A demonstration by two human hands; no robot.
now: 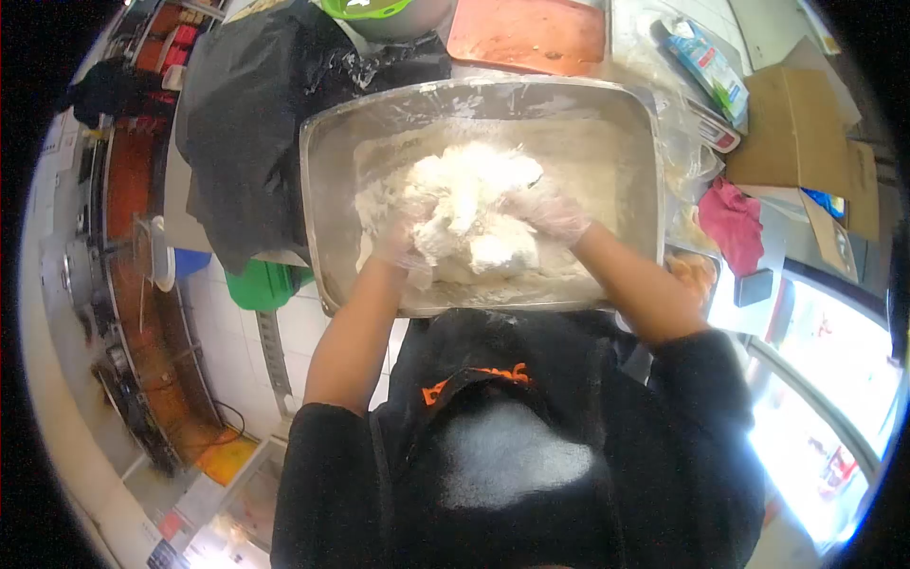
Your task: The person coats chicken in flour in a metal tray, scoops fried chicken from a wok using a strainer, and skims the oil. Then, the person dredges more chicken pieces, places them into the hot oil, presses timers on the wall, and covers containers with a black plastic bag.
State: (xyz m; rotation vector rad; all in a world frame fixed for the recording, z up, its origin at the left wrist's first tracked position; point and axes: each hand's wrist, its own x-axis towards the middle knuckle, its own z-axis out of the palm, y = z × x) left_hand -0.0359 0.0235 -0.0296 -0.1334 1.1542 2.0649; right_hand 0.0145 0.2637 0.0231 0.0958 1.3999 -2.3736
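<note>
A large metal tub holds loose white flour and a heap of thickly flour-coated pieces; what lies under the coating is hidden. My left hand, in a clear plastic glove, is cupped against the left side of the heap, with its fingertips buried. On the opposite side, my right hand, gloved the same way, curls in around the pieces, its fingers partly covered by flour. The heap sits between both hands, above the tub's floor.
Behind the tub are an orange tray and a green-rimmed bowl. Black plastic drapes over the left side. To the right are a pink cloth, a cardboard box and a blue-and-white packet.
</note>
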